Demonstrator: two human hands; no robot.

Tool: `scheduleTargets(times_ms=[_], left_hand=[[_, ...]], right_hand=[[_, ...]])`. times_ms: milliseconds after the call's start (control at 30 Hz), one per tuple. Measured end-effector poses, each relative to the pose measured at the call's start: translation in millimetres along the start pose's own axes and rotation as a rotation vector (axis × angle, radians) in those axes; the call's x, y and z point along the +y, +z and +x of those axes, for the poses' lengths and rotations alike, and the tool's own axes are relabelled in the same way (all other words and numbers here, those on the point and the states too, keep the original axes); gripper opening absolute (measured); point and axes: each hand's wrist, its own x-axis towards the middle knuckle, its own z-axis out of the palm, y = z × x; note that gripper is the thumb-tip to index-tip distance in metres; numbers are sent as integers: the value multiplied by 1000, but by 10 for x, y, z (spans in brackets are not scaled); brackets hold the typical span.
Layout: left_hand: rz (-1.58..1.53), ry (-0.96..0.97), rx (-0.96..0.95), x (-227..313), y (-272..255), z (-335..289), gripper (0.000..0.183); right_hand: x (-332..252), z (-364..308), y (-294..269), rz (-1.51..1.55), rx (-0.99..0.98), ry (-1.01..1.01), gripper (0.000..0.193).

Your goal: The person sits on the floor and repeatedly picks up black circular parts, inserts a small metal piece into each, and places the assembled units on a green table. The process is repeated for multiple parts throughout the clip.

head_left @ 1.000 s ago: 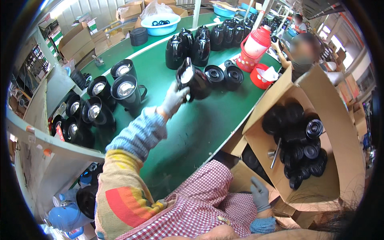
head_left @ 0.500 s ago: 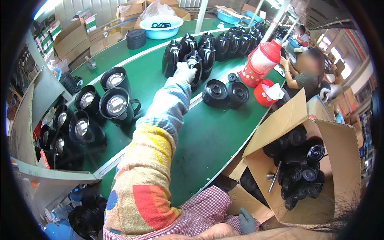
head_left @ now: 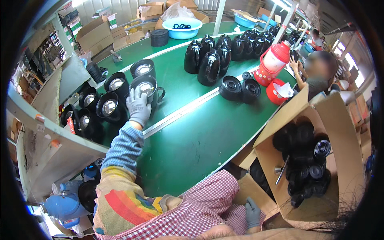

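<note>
My left hand, in a grey glove, reaches to a black jug body on the green table. Its fingers are outstretched against the jug's rim and side; they do not wrap round it. A shiny silver round part shows inside the jug, and a handle sticks out to its right. Several similar jug bodies stand around it. Low in the picture, my right hand, also gloved in grey, rests beside the checked apron, its fingers stretched out and holding nothing visible. Glossy black vacuum jugs stand upright farther back.
Two round black parts lie near a red and white flask and a red container. An open carton holds black parts at the right. A light blue basin stands behind. Another person's hand is at the far right.
My left hand has left the glossy jug at the back and come near-left to an open jug body. That glossy jug now stands nearer, in front of its group. My right hand stays low.
</note>
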Motion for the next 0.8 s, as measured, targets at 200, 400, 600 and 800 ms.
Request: scheduleTargets(times_ms=[200,400,600,800], left_hand=[[-320,280,6,199,-390,-159,34],[-675,832,-226,1341,-1716,-928,33],[-1086,1562,-635,2624,-1911,-1648,24],[-1088,1765,-1132,3345,-1373,-2420,19]], right_hand=[[-400,-315,-151,-84,71,-128,39],[-678,-518,-595,-197,166,-343,41],[-948,-524,-775,-121,273,-636,55],[-357,-750,-407,203,61,-303,68]])
